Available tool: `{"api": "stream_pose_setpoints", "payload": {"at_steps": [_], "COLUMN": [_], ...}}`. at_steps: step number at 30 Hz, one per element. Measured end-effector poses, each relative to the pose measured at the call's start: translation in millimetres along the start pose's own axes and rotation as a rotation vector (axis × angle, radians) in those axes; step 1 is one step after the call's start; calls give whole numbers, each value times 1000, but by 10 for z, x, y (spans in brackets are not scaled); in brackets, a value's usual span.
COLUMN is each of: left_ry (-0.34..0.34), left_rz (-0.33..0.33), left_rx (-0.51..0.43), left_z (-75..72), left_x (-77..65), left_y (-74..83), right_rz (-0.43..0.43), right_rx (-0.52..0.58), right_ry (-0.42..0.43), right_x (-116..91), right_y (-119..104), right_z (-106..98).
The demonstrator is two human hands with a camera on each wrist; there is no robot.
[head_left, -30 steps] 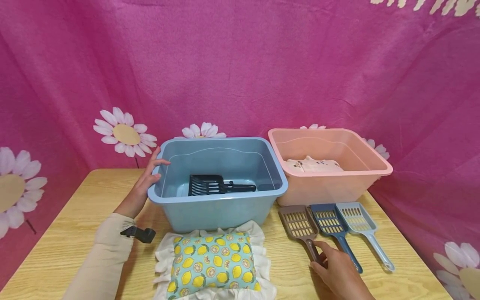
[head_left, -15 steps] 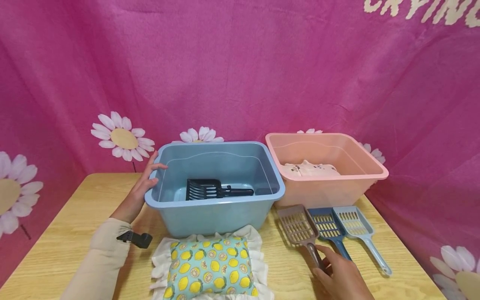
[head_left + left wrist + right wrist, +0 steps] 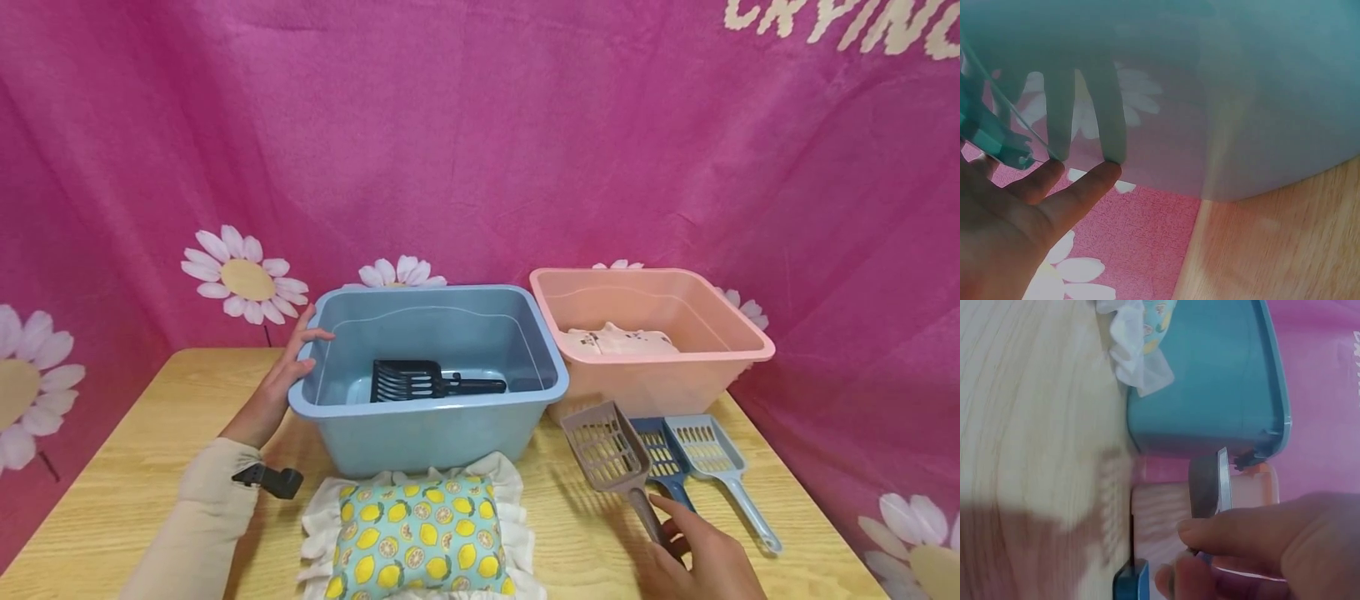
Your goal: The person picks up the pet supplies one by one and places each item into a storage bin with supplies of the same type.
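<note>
My right hand (image 3: pixel 701 550) pinches the handle of a brown slotted litter scoop (image 3: pixel 609 446), which tilts up off the table with its shadow below. In the right wrist view the scoop (image 3: pixel 1205 487) shows edge-on beyond the thumb and fingers. My left hand (image 3: pixel 288 367) rests with extended fingers at the left rim of a blue bin (image 3: pixel 427 429). In the left wrist view its fingertips touch the bin's shiny wall (image 3: pixel 1260 112). Inside the blue bin lies a black litter scoop (image 3: pixel 408 381).
A pink bin (image 3: pixel 645 379) holding a pale printed cloth item (image 3: pixel 618 340) stands right of the blue one. Before it lie a dark blue scoop (image 3: pixel 663 454) and a light blue scoop (image 3: pixel 708 446). A ruffled lemon-print cushion (image 3: pixel 423 537) lies in front.
My right hand has raised the brown scoop from the table and moved it slightly right, over part of the dark blue one. The left hand stays at the bin; the head view shifts slightly.
</note>
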State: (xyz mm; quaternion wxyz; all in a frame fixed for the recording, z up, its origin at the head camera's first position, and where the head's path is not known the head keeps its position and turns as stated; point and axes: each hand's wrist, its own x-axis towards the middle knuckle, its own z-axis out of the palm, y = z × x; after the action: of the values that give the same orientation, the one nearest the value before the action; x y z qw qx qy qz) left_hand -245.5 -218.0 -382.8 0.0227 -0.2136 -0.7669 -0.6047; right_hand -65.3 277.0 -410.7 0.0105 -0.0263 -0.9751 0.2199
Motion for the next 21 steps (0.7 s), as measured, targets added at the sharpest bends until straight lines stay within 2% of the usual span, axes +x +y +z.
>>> {"api": "stream_pose_setpoints", "payload": {"at_steps": [4,9,12,17,19,21], "left_ry": [-2,0,1,4,7,8], "left_rz": [9,6,5,7,7,5], "left_rx": [2,8,8,2,3,6], "left_z": [-6,-24,-21,5,12,17], "left_x": [5,12,18,4,-8,-13], "left_y": [16,20,8,-11,-14,-10], "right_rz": [-44,-148,-166,-81,-91,-139], "right_rx": [-2,22,7,-2,9,16], "right_ry": [58,217,272,249,265,303], "right_x": [-38,-92,-120,-133,-125,-112], "right_y": [41,65,68,35,15,-1], "right_z": [-23,-48,-101,-239,-281,-314]}}
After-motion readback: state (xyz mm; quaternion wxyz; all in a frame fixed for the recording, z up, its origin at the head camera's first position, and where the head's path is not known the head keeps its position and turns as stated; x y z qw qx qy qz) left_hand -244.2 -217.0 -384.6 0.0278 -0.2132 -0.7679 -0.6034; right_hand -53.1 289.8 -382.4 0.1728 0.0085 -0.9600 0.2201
